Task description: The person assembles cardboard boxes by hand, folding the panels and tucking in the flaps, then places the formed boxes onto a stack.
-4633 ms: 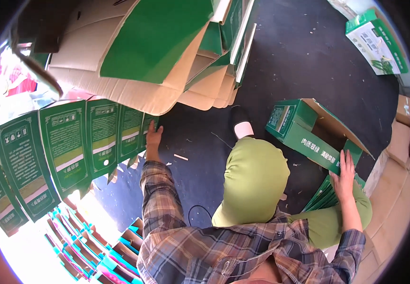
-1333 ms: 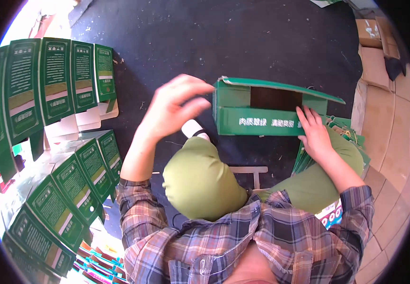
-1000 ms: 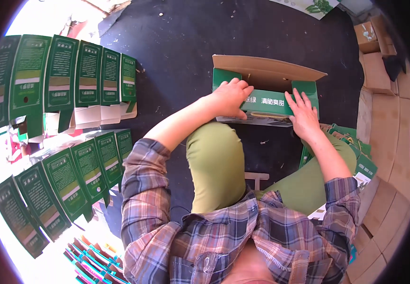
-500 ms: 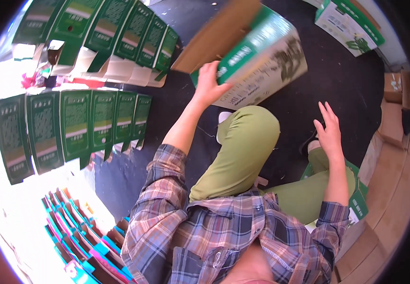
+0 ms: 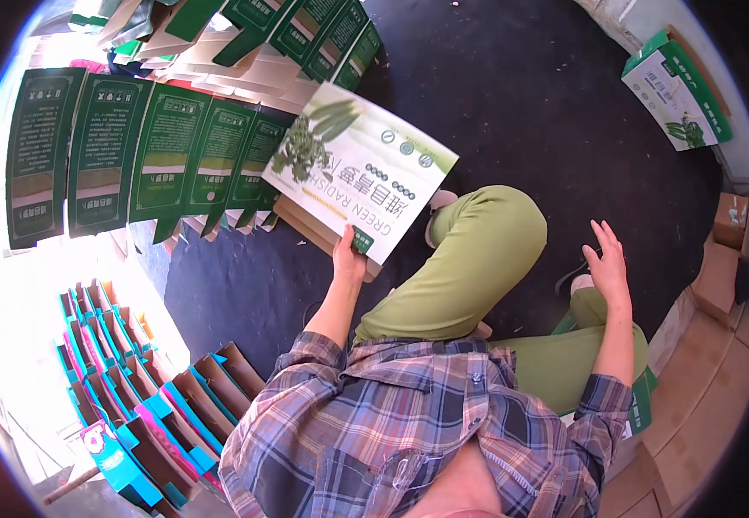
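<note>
The assembled carton [image 5: 359,169], held by both hands a second ago, has been swung out to the left; it is gripped at its near edge by the left hand [image 5: 349,257], above the standing row of green cartons [image 5: 133,155]. The right hand [image 5: 609,259] hangs spread and empty. Its white face, printed with green radishes, seems closed.

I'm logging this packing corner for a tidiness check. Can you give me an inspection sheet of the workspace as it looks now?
Surface: dark floor mat, bare in the middle.
Job's things: assembled green-and-white cardboard box, held at its near edge by the left hand.
Clutter: rows of flat dark green cartons; blue and pink folded cartons; another green-and-white box far right.
Grips: left hand closed on the box; right hand open, fingers spread, touching nothing.
Cables: nothing seen.
Surroundings: brown cardboard boxes on a tan floor at right.
</note>
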The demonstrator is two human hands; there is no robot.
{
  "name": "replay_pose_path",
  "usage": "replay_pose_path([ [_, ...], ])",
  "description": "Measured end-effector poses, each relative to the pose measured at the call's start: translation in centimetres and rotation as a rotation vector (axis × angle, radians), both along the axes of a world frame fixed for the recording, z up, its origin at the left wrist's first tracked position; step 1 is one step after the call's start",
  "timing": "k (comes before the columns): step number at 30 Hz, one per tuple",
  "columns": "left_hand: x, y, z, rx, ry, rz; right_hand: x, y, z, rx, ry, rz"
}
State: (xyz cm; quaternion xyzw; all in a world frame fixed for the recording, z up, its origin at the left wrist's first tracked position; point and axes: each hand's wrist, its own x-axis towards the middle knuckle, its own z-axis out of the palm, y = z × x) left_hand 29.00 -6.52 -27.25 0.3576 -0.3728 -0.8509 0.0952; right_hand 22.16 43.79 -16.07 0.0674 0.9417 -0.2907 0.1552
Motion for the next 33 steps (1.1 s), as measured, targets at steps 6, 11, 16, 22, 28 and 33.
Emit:
replay_pose_path([
  [6,3.1,-3.6,-5.9,0.101,-0.159,0.162,0.7,0.4,-1.2,0.028,-0.079,0.021],
  [11,3.0,-6.8,-8.5,0.011,-0.172,0.232,1.7,2.1,-0.4,0.107,-0.036,0.006],
  [16,4.2,-8.0,-8.9,-0.015,-0.112,0.170,2.4,3.0,2.1,0.119,0.147,0.010],
  [22,2.8,-9.6,-9.0,-0.024,-0.371,0.111,5.0,9.6,8.2,0.083,0.582,-0.386],
  [28,1.0,-14.5,-7.6,-0.958,-1.054,-0.413,16.9,18.6,-0.3,0.145,0.552,-0.891],
  [33,-4.6,-9.3,-1.1,-1.362,-0.316,-0.022,32.9,15.8,-12.3,0.027,0.098,-1.272],
])
